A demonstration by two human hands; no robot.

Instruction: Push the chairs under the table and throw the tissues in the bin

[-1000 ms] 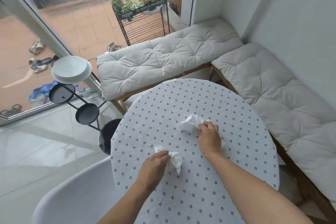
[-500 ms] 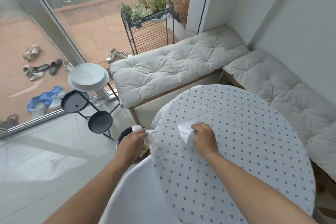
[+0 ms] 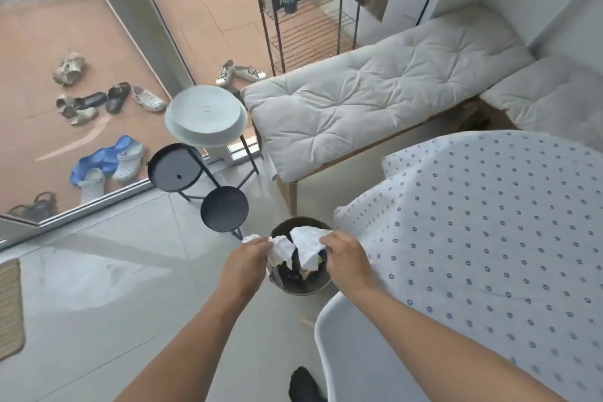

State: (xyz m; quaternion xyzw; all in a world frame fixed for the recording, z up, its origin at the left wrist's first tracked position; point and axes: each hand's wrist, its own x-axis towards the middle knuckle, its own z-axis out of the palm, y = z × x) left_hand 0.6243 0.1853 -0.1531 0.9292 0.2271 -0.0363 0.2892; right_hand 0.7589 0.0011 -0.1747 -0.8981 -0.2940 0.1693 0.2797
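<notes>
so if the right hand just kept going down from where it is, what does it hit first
Most likely the open bin on the floor: the right hand holds its tissue over the bin's mouth, though depth is hard to judge.

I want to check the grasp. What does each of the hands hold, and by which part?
Each holds a crumpled tissue by its near edge over the bin: left hand the left tissue, right hand the right tissue.

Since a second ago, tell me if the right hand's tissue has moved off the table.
Yes. The right hand has carried its tissue off the table, leftward, to above the bin.
</notes>
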